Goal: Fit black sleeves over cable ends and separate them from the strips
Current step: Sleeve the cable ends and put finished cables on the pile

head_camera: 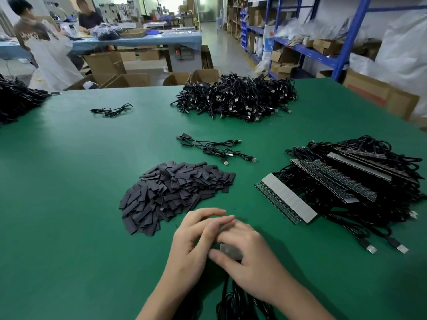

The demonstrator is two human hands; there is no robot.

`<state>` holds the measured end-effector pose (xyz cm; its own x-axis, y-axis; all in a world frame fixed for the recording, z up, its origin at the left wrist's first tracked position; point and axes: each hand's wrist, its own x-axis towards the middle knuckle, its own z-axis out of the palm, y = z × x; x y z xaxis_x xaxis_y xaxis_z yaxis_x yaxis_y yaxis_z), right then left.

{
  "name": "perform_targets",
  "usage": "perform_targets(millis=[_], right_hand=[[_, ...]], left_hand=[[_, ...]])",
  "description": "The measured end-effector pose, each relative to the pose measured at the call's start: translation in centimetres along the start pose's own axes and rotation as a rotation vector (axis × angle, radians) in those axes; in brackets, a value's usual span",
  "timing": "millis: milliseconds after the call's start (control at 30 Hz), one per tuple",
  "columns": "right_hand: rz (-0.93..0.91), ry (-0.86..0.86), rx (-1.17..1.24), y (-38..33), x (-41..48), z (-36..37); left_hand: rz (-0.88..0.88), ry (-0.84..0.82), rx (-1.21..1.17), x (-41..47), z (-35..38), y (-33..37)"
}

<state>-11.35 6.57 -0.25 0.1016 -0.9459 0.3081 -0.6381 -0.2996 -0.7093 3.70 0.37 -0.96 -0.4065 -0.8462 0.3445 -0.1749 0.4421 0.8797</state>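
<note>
Both hands together at the near edge of the green worktop (92, 181), just in front of the loose heap of black sleeves (175, 192). Right hand (249, 257) pinching a short grey strip (230, 250) between thumb and curled fingers, with black cables (231, 296) trailing from it toward the body. Left hand (191, 236) arched over the strip's far end, fingers long and lightly bent. Blurred there, so impossible to tell whether grasping a sleeve, a cable end or nothing. Probably mid-fitting, going by the pose.

To the right, a stack of further strips (346, 181) with cables attached, well apart from the hands. Beyond the sleeves, a few finished cables (217, 148), and farther back a large tangled pile (235, 100).

For a clean job: keep the strip pinned steady with the right hand, squeeze the flat sleeve open at its mouth, line it up with one cable end and slide it fully on before snapping that end off the strip. Bend at the joint rather than pull on the cable. Work along the strip in order, and drop each done cable clear of the sleeve heap to avoid mixing.
</note>
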Motion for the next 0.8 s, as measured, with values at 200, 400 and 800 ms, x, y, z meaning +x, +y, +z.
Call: perform_targets(millis=[200,400,800], right_hand=[[0.165,0.024,0.782,-0.8,0.0,-1.2],[0.229,0.303,1.449,-0.2,0.4,-7.3],[0.232,0.134,-0.256,-1.4,0.4,-6.1]], left_hand=[[0.016,0.081,-0.031,0.5,-0.6,0.5],[-0.069,0.309,0.227,2.3,-3.1,-0.7],[-0.232,0.048,1.026,7.3,-1.9,-2.8]])
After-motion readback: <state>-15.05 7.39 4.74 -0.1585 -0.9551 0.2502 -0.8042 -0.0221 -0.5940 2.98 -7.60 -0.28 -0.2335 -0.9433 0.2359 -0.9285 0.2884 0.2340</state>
